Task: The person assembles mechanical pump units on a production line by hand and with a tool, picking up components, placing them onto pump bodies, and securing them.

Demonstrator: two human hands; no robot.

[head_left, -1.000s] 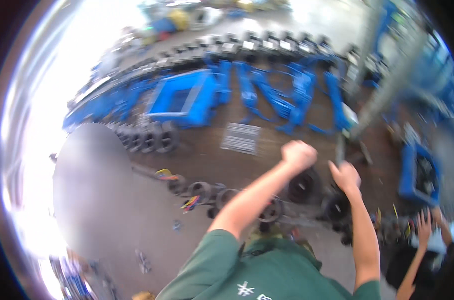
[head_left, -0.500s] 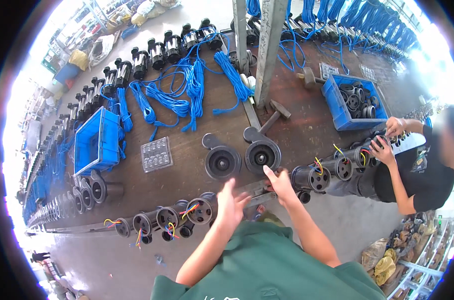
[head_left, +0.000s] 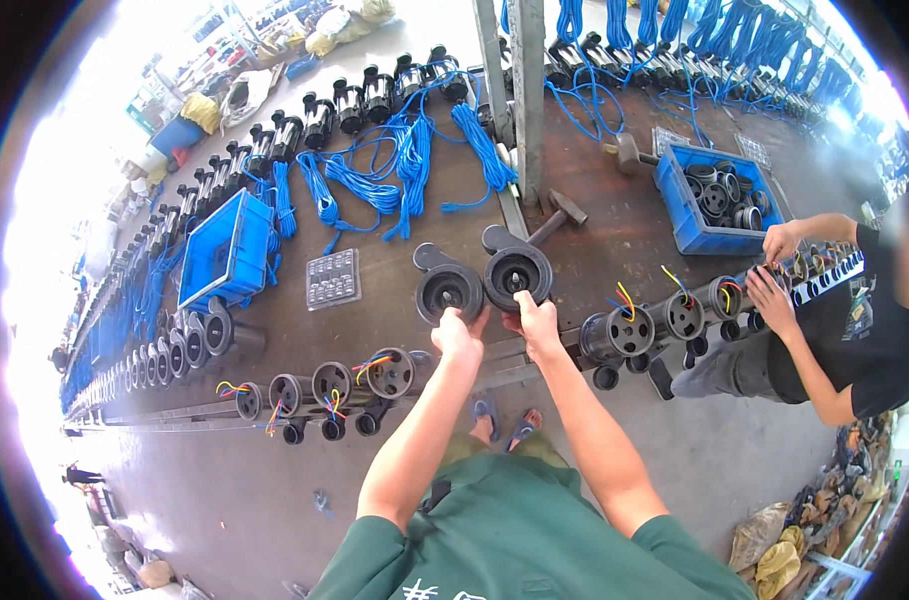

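Two black round pump housings [head_left: 451, 289] stand side by side on the brown worktable, cups facing up and each with a rounded side arm pointing away from me. My left hand [head_left: 462, 335] is closed on the near rim of the left housing. With the thumb over its rim, my right hand [head_left: 533, 325] grips the right housing [head_left: 518, 270]. Fingers under the rims are partly hidden. Just beyond lies a hammer [head_left: 565, 212]. Black motor cylinders with coloured wires [head_left: 391, 373] line the table edge to my left, and more [head_left: 631, 331] to my right.
A blue crate [head_left: 225, 250] and a clear tray of small parts [head_left: 333, 279] sit left. Blue cable bundles [head_left: 413, 180] lie before a row of motors. A metal post [head_left: 528, 110] rises ahead. Right, a co-worker's hands [head_left: 772, 292] work near a crate of black parts [head_left: 720, 195].
Both my hands have moved from free of or beside the housings to gripping their near rims. The two housings now stand closer together. The view has shifted slightly.
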